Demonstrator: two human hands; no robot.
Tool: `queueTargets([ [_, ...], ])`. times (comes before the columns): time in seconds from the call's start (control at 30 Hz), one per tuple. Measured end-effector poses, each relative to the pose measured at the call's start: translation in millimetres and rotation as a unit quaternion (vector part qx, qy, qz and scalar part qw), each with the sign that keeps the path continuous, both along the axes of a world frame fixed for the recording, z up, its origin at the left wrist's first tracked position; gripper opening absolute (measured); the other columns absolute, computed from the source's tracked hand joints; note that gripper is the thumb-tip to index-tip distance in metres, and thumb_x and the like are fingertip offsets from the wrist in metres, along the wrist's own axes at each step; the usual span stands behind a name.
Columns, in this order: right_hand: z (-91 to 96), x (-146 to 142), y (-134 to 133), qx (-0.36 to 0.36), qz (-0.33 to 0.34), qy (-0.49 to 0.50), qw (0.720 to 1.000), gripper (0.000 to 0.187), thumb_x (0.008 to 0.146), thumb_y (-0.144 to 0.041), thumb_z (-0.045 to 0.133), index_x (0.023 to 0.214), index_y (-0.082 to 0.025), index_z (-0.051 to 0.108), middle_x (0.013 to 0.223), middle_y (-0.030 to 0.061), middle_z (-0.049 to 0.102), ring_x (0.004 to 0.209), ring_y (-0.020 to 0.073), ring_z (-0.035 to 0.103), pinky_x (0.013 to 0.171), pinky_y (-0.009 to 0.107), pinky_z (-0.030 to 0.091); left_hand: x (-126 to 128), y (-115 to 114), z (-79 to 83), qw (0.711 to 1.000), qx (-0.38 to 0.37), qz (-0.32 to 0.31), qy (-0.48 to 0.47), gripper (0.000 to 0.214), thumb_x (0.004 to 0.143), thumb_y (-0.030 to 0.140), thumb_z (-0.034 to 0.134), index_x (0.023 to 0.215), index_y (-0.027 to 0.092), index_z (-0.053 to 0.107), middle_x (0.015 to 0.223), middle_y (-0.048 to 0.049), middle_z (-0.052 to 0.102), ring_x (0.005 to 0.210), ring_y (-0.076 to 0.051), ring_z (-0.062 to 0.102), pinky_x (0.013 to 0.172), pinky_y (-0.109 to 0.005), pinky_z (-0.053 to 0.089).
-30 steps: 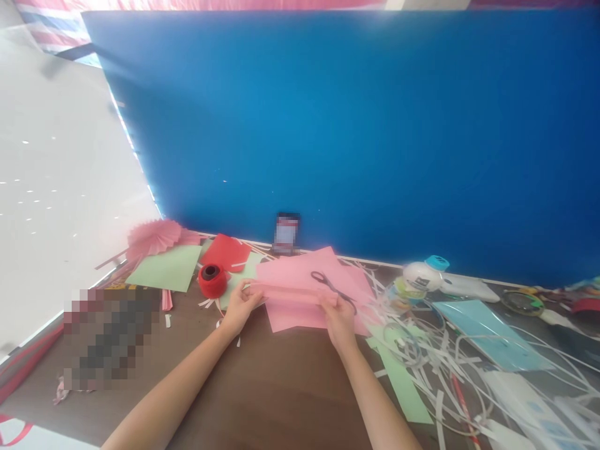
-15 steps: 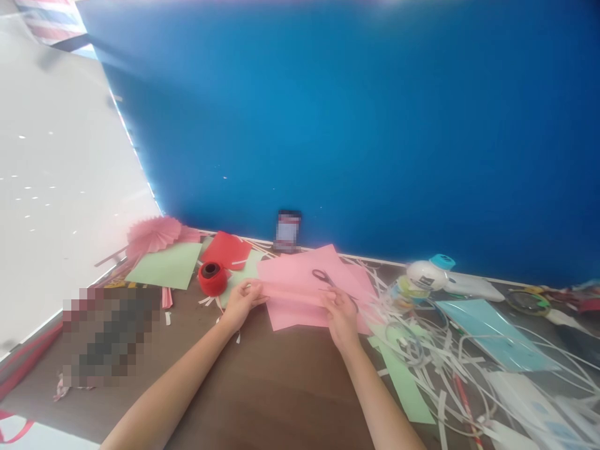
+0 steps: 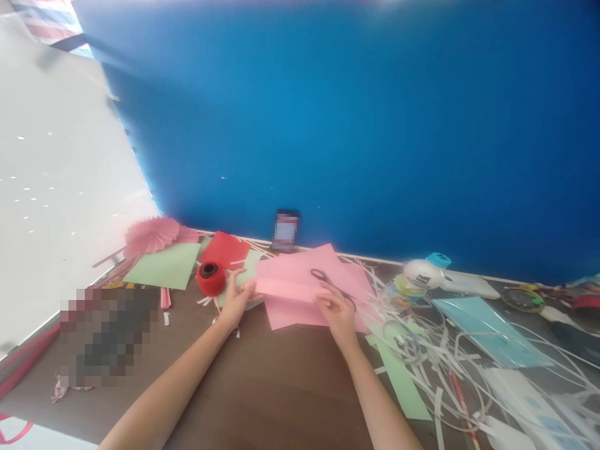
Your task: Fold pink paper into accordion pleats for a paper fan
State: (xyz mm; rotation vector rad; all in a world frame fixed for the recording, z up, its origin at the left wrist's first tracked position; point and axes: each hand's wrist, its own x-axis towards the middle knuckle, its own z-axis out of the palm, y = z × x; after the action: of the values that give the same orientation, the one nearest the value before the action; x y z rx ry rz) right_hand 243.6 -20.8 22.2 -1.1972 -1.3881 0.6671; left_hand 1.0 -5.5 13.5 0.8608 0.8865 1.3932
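Note:
A folded strip of pink paper (image 3: 288,290) stretches between my two hands, above the larger pink sheets (image 3: 290,319). My left hand (image 3: 237,301) pinches its left end near the thumb, with the index finger raised away from the paper. At the right end, my right hand (image 3: 338,314) grips the strip between thumb and fingertips. Dark-handled scissors (image 3: 319,275) lie on the pink sheets just behind my right hand, which covers part of them. Beside my left hand stands a red roll of ribbon or tape (image 3: 210,279).
A pleated pink paper fan (image 3: 152,235), a green sheet (image 3: 164,265) and a red sheet (image 3: 226,249) lie at the back left. On the right are tangled white strips (image 3: 422,356), a white bottle (image 3: 422,275) and a blue packet (image 3: 492,331). A blue panel (image 3: 328,125) rises behind.
My left index finger has lifted off the strip. My right hand has shifted slightly left along it, its fingers a little more spread. The strip stays between both hands.

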Motion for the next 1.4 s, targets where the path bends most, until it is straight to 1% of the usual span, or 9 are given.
queueTargets([
  [0.07,-1.7,4,0,-0.007,0.018,-0.015,1.000,0.015,0.064,-0.033,0.068,0.072,-0.021,0.068,0.105,0.0087,0.059,0.103,0.0259,0.052,0.082,0.040,0.048,-1,0,1.3,0.999,0.015,0.008,0.029,0.037,0.069,0.033,0.063,0.101,0.022,0.047,0.074,0.0010,0.061,0.068,-0.014,0.063,0.074,-0.036,0.052],
  [0.2,-6.6,10,2,-0.032,0.004,0.005,0.999,0.022,0.059,-0.034,0.072,0.076,-0.021,0.069,0.100,0.0075,0.059,0.100,0.0241,0.053,0.081,0.039,0.049,-6,1,1.8,0.991,0.063,0.000,0.122,0.017,0.066,0.031,0.064,0.074,0.016,0.061,0.085,-0.0057,0.063,0.084,-0.020,0.060,0.075,-0.033,0.052],
  [0.37,-5.9,15,2,-0.045,0.004,0.013,0.999,0.021,0.059,-0.036,0.071,0.073,-0.020,0.070,0.093,0.0064,0.060,0.093,0.0222,0.056,0.078,0.035,0.050,-11,-1,3.9,0.975,0.095,-0.043,0.194,0.025,0.061,0.021,0.067,0.086,0.017,0.068,0.098,-0.0082,0.065,0.093,-0.024,0.059,0.080,-0.033,0.049],
  [0.5,-5.4,18,3,-0.040,-0.017,0.016,0.999,0.017,0.059,-0.036,0.071,0.066,-0.020,0.069,0.086,0.0055,0.062,0.092,0.0227,0.056,0.079,0.035,0.048,-13,-1,4.4,0.962,0.089,-0.035,0.256,0.023,0.060,0.025,0.069,0.082,0.019,0.071,0.095,-0.0075,0.068,0.095,-0.026,0.059,0.084,-0.036,0.047],
  [0.67,-3.6,18,2,-0.049,-0.022,0.010,0.999,0.015,0.060,-0.035,0.070,0.062,-0.020,0.068,0.086,0.0054,0.065,0.088,0.0230,0.058,0.078,0.036,0.047,-16,1,4.5,0.950,0.097,-0.047,0.291,0.018,0.062,0.027,0.068,0.078,0.021,0.072,0.093,-0.0064,0.068,0.091,-0.026,0.062,0.079,-0.035,0.050],
  [0.87,1.5,15,2,-0.042,-0.015,-0.011,0.999,0.014,0.063,-0.035,0.067,0.061,-0.022,0.069,0.082,0.0041,0.065,0.085,0.0218,0.058,0.077,0.035,0.047,-14,0,8.4,0.956,0.090,-0.016,0.278,0.011,0.062,0.028,0.068,0.070,0.021,0.072,0.086,-0.0061,0.070,0.089,-0.026,0.062,0.084,-0.037,0.048],
  [1.07,-0.1,7,2,-0.050,-0.030,0.043,0.997,0.017,0.061,-0.036,0.068,0.062,-0.020,0.064,0.081,0.0048,0.065,0.083,0.0216,0.059,0.078,0.037,0.047,-9,-5,10.1,0.974,0.053,-0.014,0.218,0.017,0.060,0.029,0.071,0.072,0.017,0.071,0.080,-0.0080,0.069,0.082,-0.025,0.063,0.080,-0.037,0.050],
  [1.23,-3.5,-2,2,-0.056,-0.053,0.157,0.985,0.028,0.058,-0.030,0.072,0.079,-0.020,0.056,0.066,-0.0010,0.060,0.061,0.0142,0.058,0.064,0.032,0.050,-6,-1,4.6,0.998,0.026,0.016,0.056,0.027,0.058,0.027,0.074,0.076,0.013,0.060,0.066,-0.0031,0.066,0.071,-0.020,0.065,0.078,-0.040,0.052],
  [1.4,-3.5,-4,2,-0.088,-0.012,0.112,0.990,0.035,0.063,-0.034,0.069,0.094,-0.020,0.063,0.067,-0.0008,0.059,0.060,0.0133,0.056,0.066,0.033,0.049,-2,0,4.3,0.998,-0.011,0.038,-0.042,0.048,0.060,0.025,0.074,0.100,0.017,0.050,0.067,0.0022,0.062,0.072,-0.014,0.064,0.084,-0.038,0.049],
])
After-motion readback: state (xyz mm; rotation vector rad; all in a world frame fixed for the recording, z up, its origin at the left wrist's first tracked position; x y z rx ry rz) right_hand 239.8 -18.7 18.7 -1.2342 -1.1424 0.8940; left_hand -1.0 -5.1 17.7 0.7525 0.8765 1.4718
